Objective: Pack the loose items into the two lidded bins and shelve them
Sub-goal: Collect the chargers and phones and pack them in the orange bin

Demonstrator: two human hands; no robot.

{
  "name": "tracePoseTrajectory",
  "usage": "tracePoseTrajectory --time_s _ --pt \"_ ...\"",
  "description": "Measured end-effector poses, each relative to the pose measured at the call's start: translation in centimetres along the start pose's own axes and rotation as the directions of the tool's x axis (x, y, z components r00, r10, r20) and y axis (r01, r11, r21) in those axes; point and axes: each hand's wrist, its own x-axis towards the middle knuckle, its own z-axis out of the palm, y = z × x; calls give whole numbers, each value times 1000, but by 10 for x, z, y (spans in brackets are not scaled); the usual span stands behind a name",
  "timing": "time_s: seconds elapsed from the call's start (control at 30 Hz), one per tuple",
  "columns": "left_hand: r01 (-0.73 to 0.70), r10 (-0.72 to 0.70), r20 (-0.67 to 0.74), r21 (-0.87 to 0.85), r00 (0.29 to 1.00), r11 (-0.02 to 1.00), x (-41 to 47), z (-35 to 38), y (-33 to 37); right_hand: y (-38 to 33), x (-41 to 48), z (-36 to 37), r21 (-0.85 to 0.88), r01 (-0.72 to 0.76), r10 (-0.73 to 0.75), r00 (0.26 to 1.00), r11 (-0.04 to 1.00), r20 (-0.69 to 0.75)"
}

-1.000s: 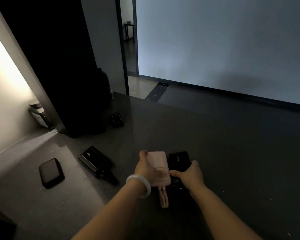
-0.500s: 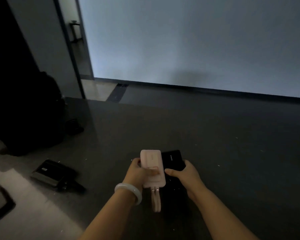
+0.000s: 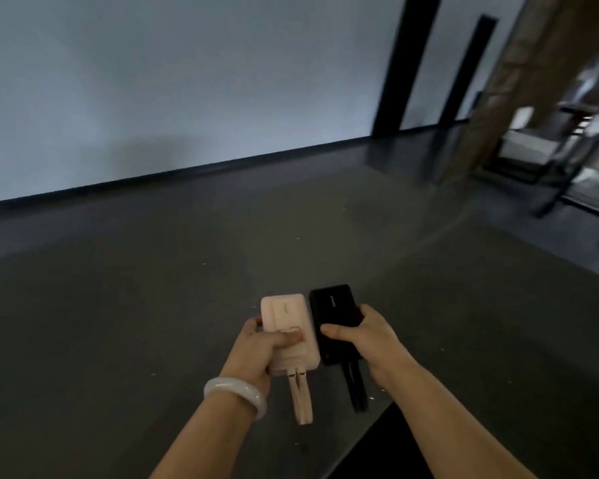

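Observation:
My left hand [image 3: 261, 347] grips a pink power bank [image 3: 286, 314], thumb across its face; a pink strap loop hangs below it. A white bangle sits on that wrist. Right beside it, my right hand [image 3: 370, 344] grips a black power bank [image 3: 336, 311] with a black strap hanging down. The two power banks are held side by side, almost touching, above a dark floor. No bin or lid is in view.
Dark grey floor [image 3: 153, 288] stretches to a pale wall [image 3: 187, 81] with a black skirting. Two dark vertical panels [image 3: 405, 63] stand at the back right. A metal shelf frame [image 3: 567, 157] with pale contents is at the far right, beside a brown column.
The view has swung to the right: the loose dark items on the floor at the left and the doorway are gone from sight, and the shelf frame has come into view. Both hands keep their grips.

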Motion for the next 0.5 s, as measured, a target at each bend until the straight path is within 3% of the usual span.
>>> tracePoseTrajectory --time_s 0.17,0.5 --pt "24 -40 180 89 983 996 -25 83 -23 4 -36 -97 15 7 -5 987 1000 -162" --pt "121 -191 396 194 898 973 -86 250 -113 32 -132 -295 28 -3 13 929 1000 -369"
